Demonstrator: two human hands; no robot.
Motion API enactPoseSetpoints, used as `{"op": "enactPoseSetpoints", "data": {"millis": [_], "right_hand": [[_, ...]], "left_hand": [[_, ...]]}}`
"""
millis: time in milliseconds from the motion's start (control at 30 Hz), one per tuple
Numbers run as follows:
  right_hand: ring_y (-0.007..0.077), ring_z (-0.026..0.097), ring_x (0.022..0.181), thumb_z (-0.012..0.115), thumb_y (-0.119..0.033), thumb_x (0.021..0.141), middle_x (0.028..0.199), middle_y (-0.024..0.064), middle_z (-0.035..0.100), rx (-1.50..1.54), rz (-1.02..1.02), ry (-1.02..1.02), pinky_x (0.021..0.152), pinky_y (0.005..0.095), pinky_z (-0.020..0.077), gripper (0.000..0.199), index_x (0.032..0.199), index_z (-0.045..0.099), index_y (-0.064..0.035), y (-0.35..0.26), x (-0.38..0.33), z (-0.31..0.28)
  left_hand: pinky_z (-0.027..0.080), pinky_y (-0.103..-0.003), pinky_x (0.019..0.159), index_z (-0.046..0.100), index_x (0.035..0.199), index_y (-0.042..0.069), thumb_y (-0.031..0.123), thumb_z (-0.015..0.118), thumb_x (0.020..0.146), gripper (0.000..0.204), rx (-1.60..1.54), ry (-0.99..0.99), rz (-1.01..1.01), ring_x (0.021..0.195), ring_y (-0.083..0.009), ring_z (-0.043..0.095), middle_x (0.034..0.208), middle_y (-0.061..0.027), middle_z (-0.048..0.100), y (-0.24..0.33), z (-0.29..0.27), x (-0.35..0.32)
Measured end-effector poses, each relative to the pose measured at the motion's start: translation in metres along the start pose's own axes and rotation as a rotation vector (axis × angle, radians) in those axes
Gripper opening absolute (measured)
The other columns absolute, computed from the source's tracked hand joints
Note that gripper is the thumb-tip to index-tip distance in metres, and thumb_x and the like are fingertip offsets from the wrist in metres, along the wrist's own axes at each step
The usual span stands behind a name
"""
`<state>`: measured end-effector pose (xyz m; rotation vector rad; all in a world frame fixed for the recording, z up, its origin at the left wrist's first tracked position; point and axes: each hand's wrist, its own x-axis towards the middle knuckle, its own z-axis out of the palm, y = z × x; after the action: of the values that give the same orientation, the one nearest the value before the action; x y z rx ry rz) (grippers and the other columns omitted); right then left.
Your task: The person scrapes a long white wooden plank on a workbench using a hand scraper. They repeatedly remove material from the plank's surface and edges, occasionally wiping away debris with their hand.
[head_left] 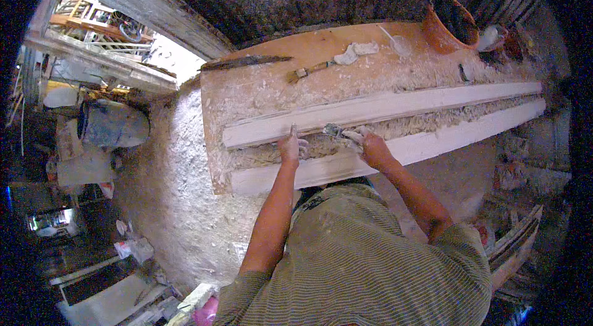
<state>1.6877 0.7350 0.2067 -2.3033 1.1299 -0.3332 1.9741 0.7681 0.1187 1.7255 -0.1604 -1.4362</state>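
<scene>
Two long white moulding strips lie side by side on the work table: the far strip and the near strip. Crumbly pale plaster debris fills the gap between them. My left hand is at the left part of the far strip, thumb up against its near edge and fingers apart, gripping nothing visible. My right hand is closed round a small putty knife, whose plaster-smeared blade points left toward the far strip's near edge. The knife's handle is mostly hidden by the fingers.
Beyond the strips on the orange-brown table lie a paintbrush, a crumpled white cloth or plaster lump and a dark flat stick. An orange bucket stands far right. A dark barrel is on the left.
</scene>
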Motion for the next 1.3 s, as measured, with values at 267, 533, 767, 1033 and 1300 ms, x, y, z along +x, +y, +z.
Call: {"op": "enactPoseSetpoints", "data": {"millis": [267,533,767,1033,1300], "right_hand": [[0.0369,0.059,0.104,0.061,-0.014,0.086,0.121,0.0154,0.058,-0.259,-0.196,-0.094,0.083,0.0476,0.0519,0.049,0.134,0.055,-0.0207,0.044,0.027,0.017],[0.0384,0.061,0.1,0.06,-0.016,0.087,0.116,0.0182,0.06,-0.138,-0.348,-0.217,0.086,0.0474,0.0527,0.045,0.131,0.058,-0.0182,0.043,0.076,0.025],[0.0406,0.064,0.091,0.059,-0.014,0.084,0.105,0.0237,0.061,-0.075,-0.247,-0.35,0.08,0.0484,0.0542,0.035,0.117,0.061,-0.003,0.045,0.089,0.01],[0.0411,0.065,0.089,0.057,-0.007,0.083,0.113,0.0241,0.06,-0.167,-0.35,-0.464,0.077,0.0504,0.0542,0.041,0.124,0.059,-0.0072,0.026,0.112,0.038],[0.0417,0.063,0.093,0.051,-0.023,0.093,0.101,0.027,0.061,-0.019,-0.269,-0.467,0.081,0.0541,0.0514,0.027,0.105,0.063,-0.0023,-0.017,0.12,0.054]], "left_hand": [[0.039,-0.028,0.039,0.067,0.092,0.002,0.013,0.067,0.089,0.011,-0.001,0.143,0.215,0.046,-0.0131,0.053,0.061,-0.0055,0.061,-0.007,0.005,0.002],[0.04,-0.031,0.044,0.068,0.086,0.004,0.013,0.067,0.089,0.01,0.042,0.168,0.269,0.045,-0.012,0.051,0.061,-0.0035,0.063,-0.006,0.001,-0.005],[0.044,-0.033,0.048,0.067,0.078,0.002,0.011,0.066,0.088,0.013,0.301,0.222,0.441,0.048,-0.0156,0.057,0.056,-0.0075,0.061,-0.002,-0.002,-0.003],[0.046,-0.038,0.052,0.068,0.074,0.001,0.019,0.068,0.085,0.021,0.363,0.225,0.492,0.049,-0.0238,0.059,0.057,-0.0118,0.062,-0.001,-0.004,0.005],[0.044,-0.037,0.049,0.069,0.076,0.001,0.013,0.065,0.085,0.015,0.632,0.206,0.765,0.05,-0.0193,0.057,0.054,-0.0096,0.059,0.029,-0.012,0.001]]}}
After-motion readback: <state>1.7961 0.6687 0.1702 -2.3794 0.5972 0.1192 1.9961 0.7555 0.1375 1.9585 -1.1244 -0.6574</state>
